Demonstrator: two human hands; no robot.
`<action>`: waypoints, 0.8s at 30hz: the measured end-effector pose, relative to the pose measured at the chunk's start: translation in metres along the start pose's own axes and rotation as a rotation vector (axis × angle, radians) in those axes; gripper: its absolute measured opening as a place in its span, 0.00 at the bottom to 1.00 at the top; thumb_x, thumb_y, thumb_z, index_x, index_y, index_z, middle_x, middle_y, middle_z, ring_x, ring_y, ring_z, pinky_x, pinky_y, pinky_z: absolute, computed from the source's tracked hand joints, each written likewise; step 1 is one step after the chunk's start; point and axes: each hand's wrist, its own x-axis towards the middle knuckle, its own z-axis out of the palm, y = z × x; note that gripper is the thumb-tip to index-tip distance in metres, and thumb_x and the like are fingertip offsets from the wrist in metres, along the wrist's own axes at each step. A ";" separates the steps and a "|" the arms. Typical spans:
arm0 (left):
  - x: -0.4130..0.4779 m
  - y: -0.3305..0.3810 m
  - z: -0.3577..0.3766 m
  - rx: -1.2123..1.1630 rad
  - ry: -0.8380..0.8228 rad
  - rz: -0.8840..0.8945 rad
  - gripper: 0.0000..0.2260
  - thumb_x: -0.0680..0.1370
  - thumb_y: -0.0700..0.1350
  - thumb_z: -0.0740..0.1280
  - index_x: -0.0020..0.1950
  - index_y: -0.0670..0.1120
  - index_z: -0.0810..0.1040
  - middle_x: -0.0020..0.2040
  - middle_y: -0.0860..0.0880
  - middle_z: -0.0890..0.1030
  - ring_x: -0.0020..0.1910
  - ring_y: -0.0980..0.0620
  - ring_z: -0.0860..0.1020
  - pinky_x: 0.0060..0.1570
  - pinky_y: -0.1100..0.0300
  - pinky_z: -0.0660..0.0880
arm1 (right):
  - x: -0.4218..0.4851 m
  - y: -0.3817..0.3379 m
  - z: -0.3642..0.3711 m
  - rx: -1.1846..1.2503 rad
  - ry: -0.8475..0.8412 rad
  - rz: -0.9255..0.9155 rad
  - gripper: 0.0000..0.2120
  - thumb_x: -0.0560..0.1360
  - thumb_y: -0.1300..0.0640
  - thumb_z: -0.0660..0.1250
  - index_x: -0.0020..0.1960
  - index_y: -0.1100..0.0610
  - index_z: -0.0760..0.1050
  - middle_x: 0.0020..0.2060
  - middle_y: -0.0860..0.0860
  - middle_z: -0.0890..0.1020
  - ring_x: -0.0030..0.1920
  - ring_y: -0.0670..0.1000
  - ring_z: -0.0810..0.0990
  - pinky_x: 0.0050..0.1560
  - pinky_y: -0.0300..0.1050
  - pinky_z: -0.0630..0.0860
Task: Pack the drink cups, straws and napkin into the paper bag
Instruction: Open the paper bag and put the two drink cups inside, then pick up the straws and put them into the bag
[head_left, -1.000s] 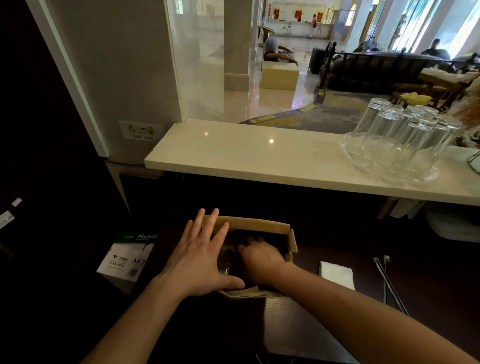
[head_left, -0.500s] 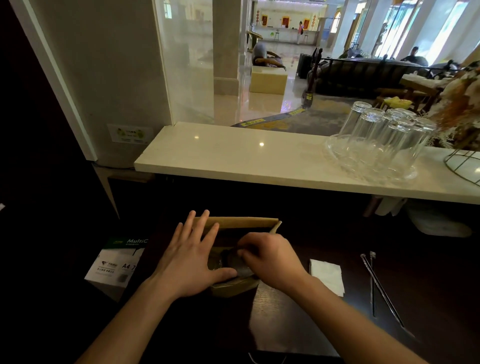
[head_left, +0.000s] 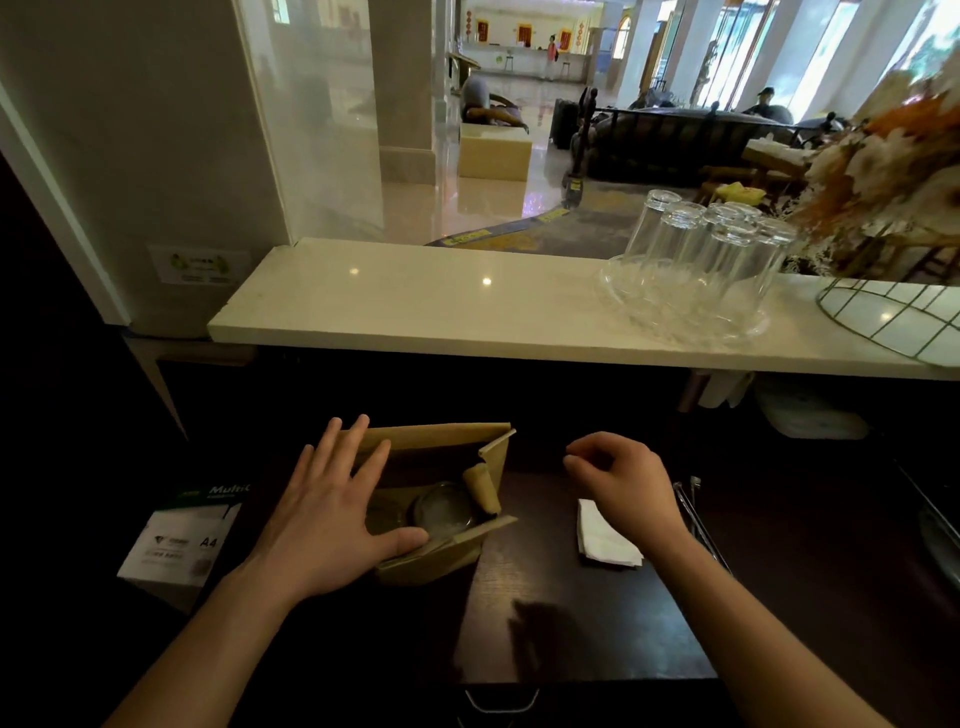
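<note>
Fingers (head_left: 343, 457) of the left hand (head_left: 332, 514) lie spread flat over the left side of the open paper bag (head_left: 441, 441), the thumb pressed on its near rim; they grip nothing. Inside the bag a clear-lidded drink cup (head_left: 444, 512) shows, and a rolled paper handle (head_left: 483, 488) leans against the right wall. The right hand (head_left: 621, 486) hovers just right of the bag, its fingers loosely curled, apart and empty, above the white napkin (head_left: 602, 538), which lies flat on the dark tabletop (head_left: 571, 623). Straws (head_left: 691, 514) lie beside the napkin, toward the tabletop's right edge. Off the left edge sits a box of A4 paper (head_left: 176, 540). On the pale counter (head_left: 415, 306) beyond, upturned glasses (head_left: 696, 260) stand on a clear tray.
</note>
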 end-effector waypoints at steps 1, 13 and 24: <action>0.000 0.000 0.000 -0.008 0.010 -0.003 0.53 0.63 0.81 0.46 0.81 0.53 0.42 0.78 0.50 0.29 0.75 0.50 0.27 0.76 0.47 0.36 | 0.002 0.011 0.000 -0.025 0.003 0.037 0.03 0.72 0.51 0.72 0.46 0.45 0.82 0.38 0.40 0.84 0.42 0.41 0.83 0.46 0.45 0.80; -0.005 -0.001 0.007 -0.066 0.125 0.006 0.51 0.64 0.80 0.45 0.81 0.53 0.48 0.80 0.52 0.36 0.77 0.53 0.31 0.75 0.49 0.36 | 0.015 0.130 0.029 -0.264 -0.094 0.457 0.20 0.72 0.54 0.68 0.63 0.55 0.76 0.57 0.54 0.82 0.55 0.58 0.80 0.49 0.47 0.76; -0.004 -0.010 0.017 -0.097 0.185 0.051 0.49 0.67 0.80 0.50 0.80 0.51 0.55 0.80 0.54 0.40 0.76 0.57 0.31 0.74 0.49 0.39 | 0.016 0.174 0.000 -0.527 -0.057 0.594 0.22 0.75 0.57 0.64 0.69 0.57 0.68 0.67 0.59 0.68 0.66 0.63 0.66 0.61 0.60 0.73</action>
